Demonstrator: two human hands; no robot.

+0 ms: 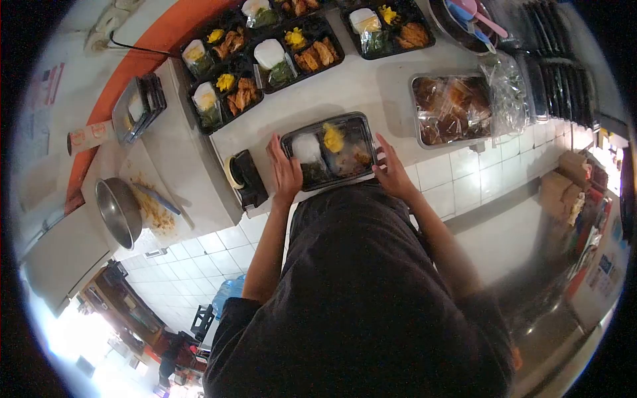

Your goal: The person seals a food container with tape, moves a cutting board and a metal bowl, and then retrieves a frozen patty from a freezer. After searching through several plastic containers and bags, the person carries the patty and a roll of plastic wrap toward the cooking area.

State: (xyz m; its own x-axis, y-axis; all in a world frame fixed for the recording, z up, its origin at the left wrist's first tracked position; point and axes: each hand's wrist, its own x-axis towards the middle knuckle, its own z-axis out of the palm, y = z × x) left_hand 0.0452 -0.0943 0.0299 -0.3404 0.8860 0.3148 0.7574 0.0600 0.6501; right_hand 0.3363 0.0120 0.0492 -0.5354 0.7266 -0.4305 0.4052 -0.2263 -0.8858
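A black meal box (330, 151) with a clear lid over it lies on the counter in front of me. White rice, yellow food and darker food show through the lid. My left hand (285, 174) is against the box's left side, fingers stretched out. At the right side is my right hand (393, 171), its fingers extended and the thumb near the box's edge. Left of my left hand, a black tape dispenser (249, 180) with a roll of tape stands at the counter's edge.
Several open meal boxes (302, 54) line the back of the counter (265, 109). A metal tray (452, 111) of wrapped food and a plastic bag are at the right, beside stacked black containers (566, 91). A metal bowl (119, 213) and a knife are at the left.
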